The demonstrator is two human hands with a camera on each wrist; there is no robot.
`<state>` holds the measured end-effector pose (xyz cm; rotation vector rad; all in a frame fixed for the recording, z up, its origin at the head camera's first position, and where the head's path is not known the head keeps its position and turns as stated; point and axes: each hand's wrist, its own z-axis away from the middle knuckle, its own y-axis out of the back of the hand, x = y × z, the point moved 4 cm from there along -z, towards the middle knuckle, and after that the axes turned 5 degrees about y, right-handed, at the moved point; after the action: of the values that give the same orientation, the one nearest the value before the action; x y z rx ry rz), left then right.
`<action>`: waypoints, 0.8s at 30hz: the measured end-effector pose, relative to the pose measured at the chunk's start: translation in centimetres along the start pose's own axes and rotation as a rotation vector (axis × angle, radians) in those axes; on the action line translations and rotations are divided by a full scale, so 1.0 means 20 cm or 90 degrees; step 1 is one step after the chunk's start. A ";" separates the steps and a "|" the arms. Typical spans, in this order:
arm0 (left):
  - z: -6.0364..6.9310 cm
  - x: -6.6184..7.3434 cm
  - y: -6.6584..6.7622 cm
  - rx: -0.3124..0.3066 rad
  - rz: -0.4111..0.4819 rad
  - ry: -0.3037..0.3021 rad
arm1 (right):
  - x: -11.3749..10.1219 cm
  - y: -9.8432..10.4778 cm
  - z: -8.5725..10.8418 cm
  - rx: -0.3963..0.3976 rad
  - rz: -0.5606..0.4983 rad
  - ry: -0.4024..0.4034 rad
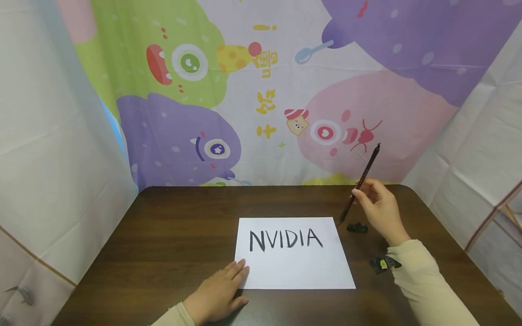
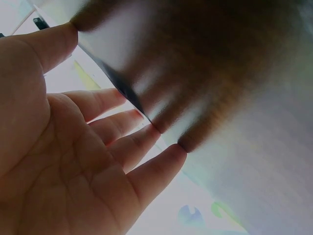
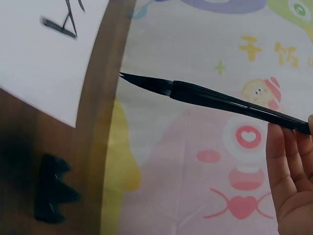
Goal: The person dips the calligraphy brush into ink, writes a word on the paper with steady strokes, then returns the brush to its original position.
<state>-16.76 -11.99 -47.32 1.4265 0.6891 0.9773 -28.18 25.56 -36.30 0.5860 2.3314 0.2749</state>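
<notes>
My right hand [image 1: 383,210] pinches a dark writing brush [image 1: 364,175] by its handle. The brush leans, its black pointed bristles [image 3: 146,84] low, beside the upper right corner of a white sheet of paper [image 1: 297,271]. In the right wrist view the tip is apart from the sheet. Black brushed letters [image 1: 285,240] on the paper read "NVIDIA". My left hand [image 1: 218,292] rests with straight fingers at the sheet's lower left edge. Close below the brush lies a black brush rest with peaks [image 1: 357,227].
The dark brown wooden table [image 1: 163,235] spans the view. A backdrop with cartoon monsters [image 1: 183,127] hangs behind its far edge, and pale curtains [image 1: 49,113] hang at both sides. A small black device with a yellow-green mark [image 1: 379,265] sits by the right sleeve.
</notes>
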 end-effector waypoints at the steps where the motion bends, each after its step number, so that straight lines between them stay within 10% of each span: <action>1: 0.00 0.00 0.00 0.000 -0.001 0.001 | -0.01 0.01 -0.01 0.003 0.005 0.000; 6: 0.00 0.00 0.00 0.000 -0.005 0.002 | -0.11 0.07 -0.07 0.010 0.015 0.008; 24: 0.00 0.00 0.01 0.010 -0.013 -0.006 | 0.17 0.14 -0.13 -0.028 0.044 -0.086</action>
<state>-16.77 -12.06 -47.19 1.4342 0.7051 0.9509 -31.26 29.56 -35.48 0.6433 2.1731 0.3086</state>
